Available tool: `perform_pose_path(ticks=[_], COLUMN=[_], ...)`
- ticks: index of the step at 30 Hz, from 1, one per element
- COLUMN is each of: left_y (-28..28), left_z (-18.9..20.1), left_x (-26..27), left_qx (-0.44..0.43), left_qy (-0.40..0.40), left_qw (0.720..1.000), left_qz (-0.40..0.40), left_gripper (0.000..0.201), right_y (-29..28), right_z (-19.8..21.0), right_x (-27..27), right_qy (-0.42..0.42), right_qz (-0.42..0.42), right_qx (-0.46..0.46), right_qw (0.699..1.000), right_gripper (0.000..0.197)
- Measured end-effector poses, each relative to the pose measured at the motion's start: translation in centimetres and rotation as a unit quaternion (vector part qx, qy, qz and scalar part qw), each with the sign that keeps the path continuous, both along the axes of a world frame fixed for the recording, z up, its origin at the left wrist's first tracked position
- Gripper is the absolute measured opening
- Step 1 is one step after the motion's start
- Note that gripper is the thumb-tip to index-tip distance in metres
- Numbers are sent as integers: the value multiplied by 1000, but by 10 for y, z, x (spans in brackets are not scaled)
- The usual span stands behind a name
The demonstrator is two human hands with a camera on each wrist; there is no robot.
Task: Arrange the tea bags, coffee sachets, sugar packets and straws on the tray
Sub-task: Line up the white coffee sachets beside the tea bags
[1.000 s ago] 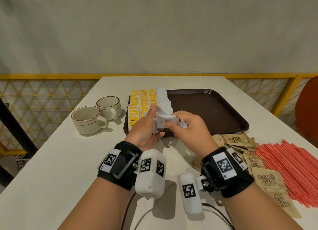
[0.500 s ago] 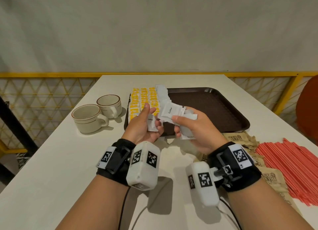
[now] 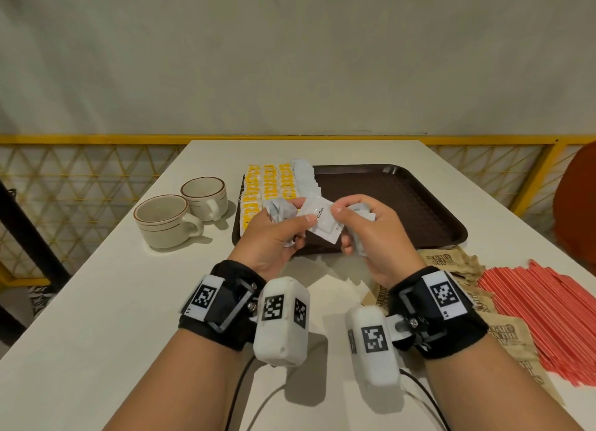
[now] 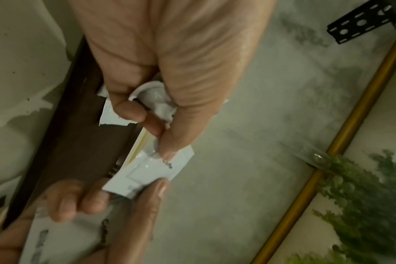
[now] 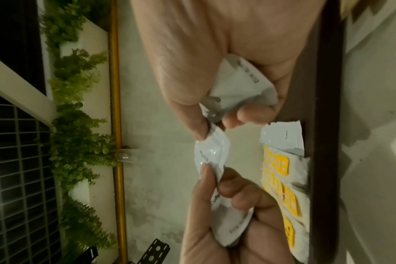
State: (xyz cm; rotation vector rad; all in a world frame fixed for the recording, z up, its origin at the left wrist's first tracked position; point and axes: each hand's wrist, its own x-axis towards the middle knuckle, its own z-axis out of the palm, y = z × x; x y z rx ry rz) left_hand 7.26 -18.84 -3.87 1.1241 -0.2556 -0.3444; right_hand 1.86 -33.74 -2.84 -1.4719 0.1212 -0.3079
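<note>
Far left of the head view: two cream cups (image 3: 180,214) with brown rim stripes, side by side on the white table (image 3: 96,301), clear of the work. Next rightward, along the left edge of the dark brown tray (image 3: 403,204): rows of yellow tea bags (image 3: 269,185), then a column of white coffee sachets (image 3: 306,179) overlapped just beside them; remainder of the tray bare. In front of the tray, mid-frame: left hand (image 3: 274,240) clenched around a bunch of white sachets, thumb and forefinger also pinching one end of a single sachet marked "Coffee" (image 3: 322,222). Right hand (image 3: 371,237) pinching the other end of that same sachet (image 5: 211,151), more sachets (image 5: 237,89) tucked under its curled fingers; both grips confirmed in the wrist views. Lower right of the frame: brown sugar packets (image 3: 451,263) heaped on the table, then a fan of red straws (image 3: 548,308) at the far right edge, neither yet on the tray. Likely step: passing one sachet across for laying onto the column. Risks from here: both hands crowded, so a loosened finger could spill the spare sachets onto the neat rows; slick, pillowy wrappers apt to slide out of a light pinch; a tug from both ends could crease or tear the sachet; a careless set-down could nudge the overlapped column askew.
</note>
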Motion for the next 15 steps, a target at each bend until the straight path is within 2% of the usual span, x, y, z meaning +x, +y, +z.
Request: perform_pose_path(ticks=[4, 7, 10, 12, 15], left_y=[-5, -10, -12, -11, -9], left_z=[4, 2, 1, 2, 4], left_x=[-5, -8, -4, -1, 1], left_qx=[-47, -64, -126, -168, -143], left_qy=[10, 19, 96, 150, 141], left_qw=[999, 998, 986, 973, 977], left_qz=[-14, 11, 48, 58, 76], left_gripper=[36, 23, 18, 18, 11], right_y=[12, 19, 13, 7, 6], right_z=[-2, -1, 2, 2, 2], right_x=[-2, -1, 3, 5, 2], right_qy=[39, 45, 56, 64, 64], right_qz=[80, 107, 88, 80, 107], right_qx=[37, 91, 218, 269, 209], right_qw=[995, 989, 970, 958, 970], right_gripper=[9, 8, 11, 14, 23])
